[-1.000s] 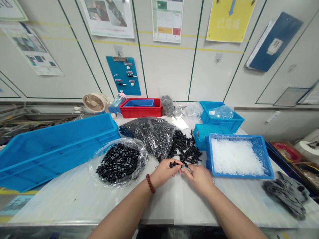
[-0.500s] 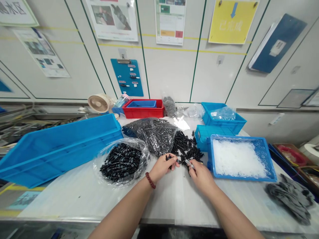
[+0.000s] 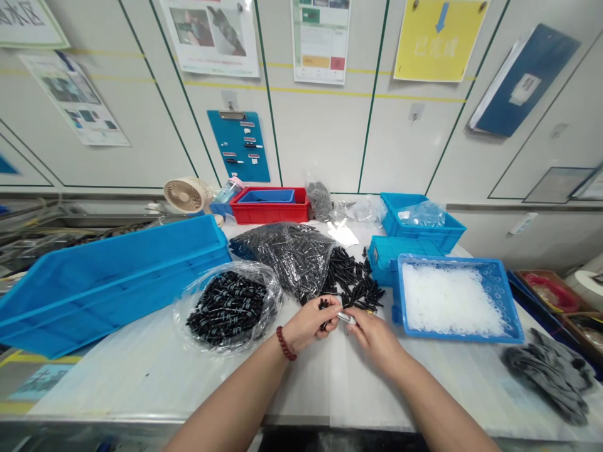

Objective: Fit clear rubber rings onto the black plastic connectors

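Over the middle of the table my left hand (image 3: 311, 323) is closed round several small black parts (image 3: 324, 305), their ends poking out between the fingers. My right hand (image 3: 374, 336) pinches a short silver-grey cylindrical piece (image 3: 346, 318), whose exact kind I cannot make out. Its tip meets the left fingertips, and the contact point is hidden. Just beyond both hands lies a loose heap of slim black parts (image 3: 351, 273). That heap spreads beside a large clear bag (image 3: 282, 251) full of similar black pieces.
At left, an open clear bag (image 3: 228, 307) holds black parts with pale rings, near a long blue bin (image 3: 117, 270). A blue tray (image 3: 459, 336) of small white translucent rings stands at right, by a grey cloth (image 3: 549, 370). Behind are a red bin (image 3: 273, 215) and a fan (image 3: 186, 194).
My right hand has moved slightly left, bringing the silver-grey piece against my left fingertips. Earlier, the two hands were a little farther apart.
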{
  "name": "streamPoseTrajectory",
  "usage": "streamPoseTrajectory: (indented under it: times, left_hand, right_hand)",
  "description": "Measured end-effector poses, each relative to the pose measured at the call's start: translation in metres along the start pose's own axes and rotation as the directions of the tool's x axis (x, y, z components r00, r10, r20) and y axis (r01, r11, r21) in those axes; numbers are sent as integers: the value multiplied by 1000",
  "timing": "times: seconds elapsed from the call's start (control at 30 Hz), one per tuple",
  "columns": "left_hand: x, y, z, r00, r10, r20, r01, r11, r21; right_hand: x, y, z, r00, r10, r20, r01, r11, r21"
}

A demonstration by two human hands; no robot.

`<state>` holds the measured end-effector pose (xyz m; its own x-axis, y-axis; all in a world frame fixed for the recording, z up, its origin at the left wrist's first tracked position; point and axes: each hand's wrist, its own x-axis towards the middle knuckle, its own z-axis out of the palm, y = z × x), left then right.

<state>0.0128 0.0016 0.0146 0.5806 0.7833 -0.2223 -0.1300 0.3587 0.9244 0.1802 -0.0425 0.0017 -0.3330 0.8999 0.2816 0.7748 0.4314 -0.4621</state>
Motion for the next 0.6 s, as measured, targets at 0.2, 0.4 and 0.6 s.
streamPoseTrajectory:
  times: [0.2,0.4,0.6]
  left_hand:
    - [-3,3,-1,999,10,39,-10,1000,2]
    - [0,-3,-1,997,32,69,-36,998,55]
    - [3,-6,0,994,71,82,-85,981,174]
  right_hand:
    - [1,1,-1,994,108,17,-97,943,-317]
    - [-3,3,13,980,-130,-153,43,881,-472]
    - [-2,-2,9,954,-204,-221,95,901,-422]
